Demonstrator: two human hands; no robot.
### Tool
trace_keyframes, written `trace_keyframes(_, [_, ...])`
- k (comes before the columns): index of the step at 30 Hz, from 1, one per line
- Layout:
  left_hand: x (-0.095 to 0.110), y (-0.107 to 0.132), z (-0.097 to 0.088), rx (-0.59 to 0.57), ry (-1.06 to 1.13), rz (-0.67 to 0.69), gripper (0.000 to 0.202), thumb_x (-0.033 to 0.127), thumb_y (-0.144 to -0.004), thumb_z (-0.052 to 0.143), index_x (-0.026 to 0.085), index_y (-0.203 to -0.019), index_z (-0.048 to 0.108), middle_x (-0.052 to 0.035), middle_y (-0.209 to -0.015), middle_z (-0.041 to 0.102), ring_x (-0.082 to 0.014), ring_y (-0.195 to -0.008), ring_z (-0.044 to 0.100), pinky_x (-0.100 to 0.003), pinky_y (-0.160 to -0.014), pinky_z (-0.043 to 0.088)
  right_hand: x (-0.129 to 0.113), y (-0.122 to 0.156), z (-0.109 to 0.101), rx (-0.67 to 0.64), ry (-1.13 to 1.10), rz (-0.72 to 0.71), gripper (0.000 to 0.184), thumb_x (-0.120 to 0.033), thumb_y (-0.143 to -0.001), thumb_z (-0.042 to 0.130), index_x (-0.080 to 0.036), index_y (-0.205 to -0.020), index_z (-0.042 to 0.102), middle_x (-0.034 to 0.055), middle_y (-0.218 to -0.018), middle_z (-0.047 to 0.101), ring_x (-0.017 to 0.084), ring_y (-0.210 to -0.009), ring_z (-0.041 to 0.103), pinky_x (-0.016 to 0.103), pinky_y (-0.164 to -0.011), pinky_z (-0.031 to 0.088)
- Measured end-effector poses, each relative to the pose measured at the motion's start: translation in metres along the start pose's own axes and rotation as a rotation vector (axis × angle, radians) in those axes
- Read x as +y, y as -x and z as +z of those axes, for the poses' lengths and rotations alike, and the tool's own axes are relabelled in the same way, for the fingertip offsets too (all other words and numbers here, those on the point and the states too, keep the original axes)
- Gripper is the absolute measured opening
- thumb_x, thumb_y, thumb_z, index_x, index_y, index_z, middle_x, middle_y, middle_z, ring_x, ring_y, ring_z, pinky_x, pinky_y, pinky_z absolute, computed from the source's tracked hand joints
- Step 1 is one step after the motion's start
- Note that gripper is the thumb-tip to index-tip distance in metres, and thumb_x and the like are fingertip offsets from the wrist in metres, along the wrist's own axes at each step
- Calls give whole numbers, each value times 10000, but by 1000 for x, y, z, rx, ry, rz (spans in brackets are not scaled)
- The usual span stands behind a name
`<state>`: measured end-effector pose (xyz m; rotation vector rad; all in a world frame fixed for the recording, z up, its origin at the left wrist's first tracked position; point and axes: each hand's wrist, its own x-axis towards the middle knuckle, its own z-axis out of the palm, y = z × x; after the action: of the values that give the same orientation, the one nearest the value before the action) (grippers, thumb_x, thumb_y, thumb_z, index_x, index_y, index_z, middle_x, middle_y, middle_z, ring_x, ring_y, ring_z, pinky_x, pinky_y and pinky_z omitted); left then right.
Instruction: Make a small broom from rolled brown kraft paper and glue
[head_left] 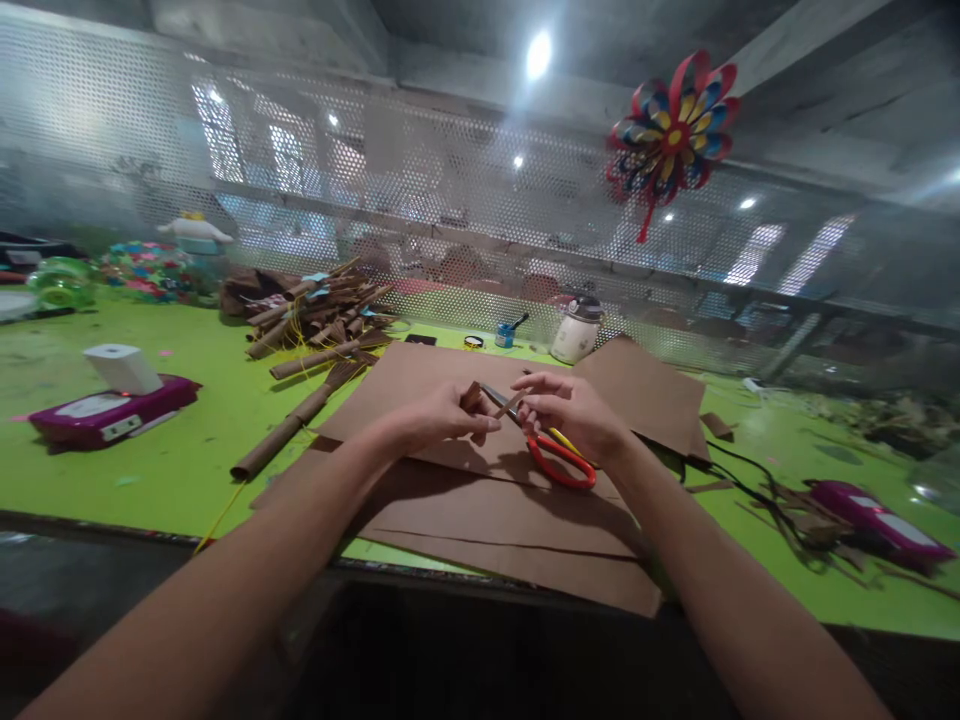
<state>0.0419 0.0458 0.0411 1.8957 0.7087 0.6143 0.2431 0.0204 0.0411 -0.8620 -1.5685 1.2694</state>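
My left hand [454, 412] pinches a small folded piece of brown paper [472, 394] above the middle of the worktable. Close to its right, my right hand [564, 408] is closed around red-handled scissors [562, 468]. Their blades point up and left toward the paper piece. A narrow brown strip [511, 404] crosses at the right fingertips; which hand grips it is hard to see. Something thin and yellow [571, 444] runs beside the red handle. Below both hands lie large brown paper sheets [442, 500], overlapping at the table's front edge.
Rolled brown paper pieces with yellow string [322, 320] are heaped at back left. A purple device [112, 410] carries a white box [122, 368]. A white jar [576, 330], a blue bottle [505, 335] and another sheet [637, 395] lie behind. Cables and scraps surround a second purple device [877, 520].
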Motion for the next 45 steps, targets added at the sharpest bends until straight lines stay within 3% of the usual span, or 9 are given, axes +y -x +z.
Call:
trace_keyframes(7, [1, 1, 2, 26, -51, 3, 246, 370, -686, 609, 136, -693, 532, 15, -583, 529, -80, -523, 412, -226, -521, 289, 6, -3, 4, 99, 17, -44, 229, -270, -649, 665, -142, -827, 599, 14, -610, 606, 118, -530, 573, 280, -532, 449])
trace_keyframes(15, [1, 0, 1, 24, -50, -3, 263, 385, -675, 621, 136, -709, 545, 21, -576, 519, -85, -542, 424, -223, -524, 298, 11, -4, 1, 44, -13, -72, 213, -208, -693, 612, -146, -896, 594, 37, -710, 630, 118, -590, 584, 283, -585, 440])
trace_keyframes(31, [-6, -5, 0, 109, -96, -13, 314, 414, -588, 681, 140, -657, 544, 42, -558, 488, -82, -536, 417, -223, -524, 304, 5, -3, 7, 138, -15, 66, 323, -257, -609, 694, -130, -890, 597, 39, -653, 630, 138, -567, 600, 286, -556, 463])
trace_keyframes(38, [0, 2, -4, -32, 196, -71, 304, 409, -682, 617, 116, -759, 591, 11, -555, 494, -57, -465, 341, -213, -456, 225, 0, 0, 6, 84, 20, -29, 296, -295, -652, 671, -146, -903, 624, 40, -687, 623, 124, -577, 573, 299, -586, 462])
trace_keyframes(45, [-5, 0, -8, -99, 393, -144, 286, 388, -700, 618, 114, -770, 581, 10, -569, 459, -40, -453, 283, -192, -407, 122, 0, 2, 3, 27, 57, -110, 234, -295, -684, 650, -163, -878, 651, 17, -660, 597, 110, -586, 548, 284, -575, 450])
